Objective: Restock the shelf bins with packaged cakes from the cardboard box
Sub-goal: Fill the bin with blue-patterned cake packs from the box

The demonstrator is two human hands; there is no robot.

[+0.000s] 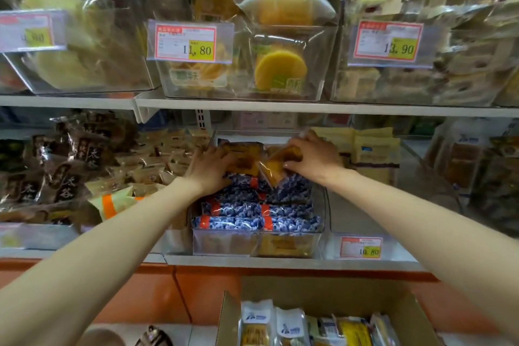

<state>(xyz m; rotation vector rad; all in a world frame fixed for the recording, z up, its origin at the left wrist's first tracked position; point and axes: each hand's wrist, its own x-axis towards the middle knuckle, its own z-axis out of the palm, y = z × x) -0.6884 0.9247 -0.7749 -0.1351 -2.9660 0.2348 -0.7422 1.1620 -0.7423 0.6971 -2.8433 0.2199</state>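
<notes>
Packaged cakes (254, 222), golden-brown slabs in clear wrappers with blue-and-white patterned ends and orange-red stripes, fill a clear plastic shelf bin (227, 244) in two rows. The bin sits on the lower white shelf (280, 261).

Both bare arms reach into the back of the bin. The left hand (209, 170) grips the left packet (243, 159), its fingers curled over the packet's top. The right hand (314, 157) grips the right packet (276, 167) just beside it, fingers closed on the crinkled wrapper. The two packets touch.

Below the shelf stands an open brown cardboard box (323, 289), which holds upright packets in white and yellow wrappers (283, 327).

A red-bordered price tag (361, 247) reading 10.80 sits to the right of the bin. On the shelf above, another clear bin holds round yellow cakes (280, 69).
</notes>
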